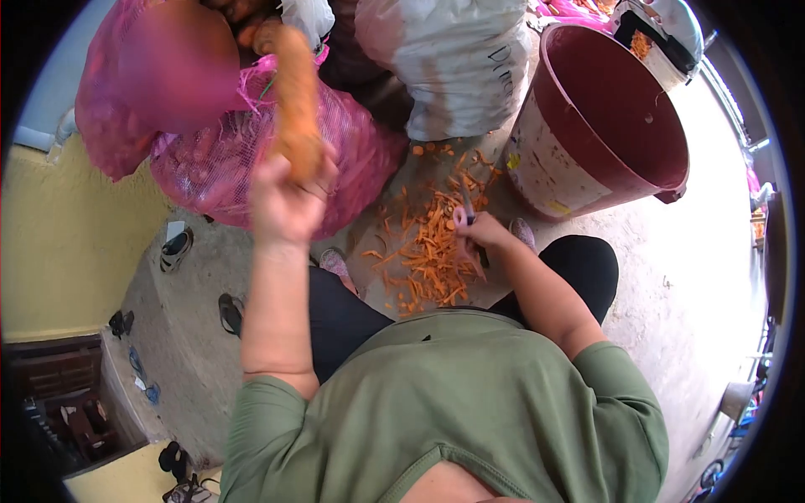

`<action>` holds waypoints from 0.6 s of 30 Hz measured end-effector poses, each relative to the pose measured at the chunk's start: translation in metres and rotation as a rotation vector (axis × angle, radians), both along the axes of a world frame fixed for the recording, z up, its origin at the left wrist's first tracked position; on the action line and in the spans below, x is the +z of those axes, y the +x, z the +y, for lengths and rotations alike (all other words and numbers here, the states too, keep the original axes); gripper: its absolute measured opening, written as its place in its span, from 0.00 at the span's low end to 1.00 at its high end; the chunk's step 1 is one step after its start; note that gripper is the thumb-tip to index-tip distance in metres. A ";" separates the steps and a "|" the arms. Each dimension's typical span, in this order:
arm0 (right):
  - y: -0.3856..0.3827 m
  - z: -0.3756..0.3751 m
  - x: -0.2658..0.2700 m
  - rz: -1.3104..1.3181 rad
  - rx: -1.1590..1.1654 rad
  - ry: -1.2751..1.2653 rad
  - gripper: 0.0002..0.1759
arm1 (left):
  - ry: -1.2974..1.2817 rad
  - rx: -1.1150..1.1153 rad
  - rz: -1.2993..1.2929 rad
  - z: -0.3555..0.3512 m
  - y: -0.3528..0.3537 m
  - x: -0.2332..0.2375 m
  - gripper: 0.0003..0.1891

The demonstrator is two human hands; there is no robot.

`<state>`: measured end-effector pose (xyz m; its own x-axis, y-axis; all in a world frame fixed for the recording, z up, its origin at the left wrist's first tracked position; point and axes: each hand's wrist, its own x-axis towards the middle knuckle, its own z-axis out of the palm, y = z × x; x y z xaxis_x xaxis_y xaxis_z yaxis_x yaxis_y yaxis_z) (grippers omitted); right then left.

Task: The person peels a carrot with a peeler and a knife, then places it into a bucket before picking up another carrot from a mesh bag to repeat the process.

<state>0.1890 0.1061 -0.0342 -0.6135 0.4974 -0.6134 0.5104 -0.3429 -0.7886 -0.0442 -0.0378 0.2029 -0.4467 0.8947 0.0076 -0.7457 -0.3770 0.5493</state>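
Observation:
My left hand (293, 197) is raised in front of the pink mesh sacks, its fingers wrapped round the lower end of a large orange carrot (295, 101). The carrot points upward and is slightly blurred. Lower and to the right, my right hand (482, 233) is closed on a knife (467, 198) with a narrow blade pointing away from me. A pinkish band or ring shows by its fingers; its exact form is hard to make out. Under this hand, a heap of orange carrot peelings (432, 256) lies on the concrete floor between my feet.
A pink mesh sack (360, 159) of produce stands ahead on the left. A white sack (457, 71) is at the middle back. To the right stands a large maroon bucket (558, 142), tilted in view. Sandals (176, 250) lie on the floor at left.

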 end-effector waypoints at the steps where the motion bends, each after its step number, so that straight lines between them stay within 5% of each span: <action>1: 0.001 0.003 0.017 0.064 -0.086 -0.059 0.08 | 0.008 -0.129 -0.027 -0.006 0.011 -0.022 0.24; 6: 0.009 0.021 0.074 0.392 -0.541 -0.339 0.06 | -0.206 -0.321 -0.095 -0.023 0.071 -0.087 0.25; 11: 0.012 0.017 0.114 0.735 -0.575 -0.458 0.08 | -0.442 -0.496 -0.159 -0.025 0.073 -0.108 0.25; 18: -0.011 -0.031 0.126 0.686 -0.258 -0.392 0.08 | -0.610 -0.465 -0.120 -0.026 0.094 -0.117 0.22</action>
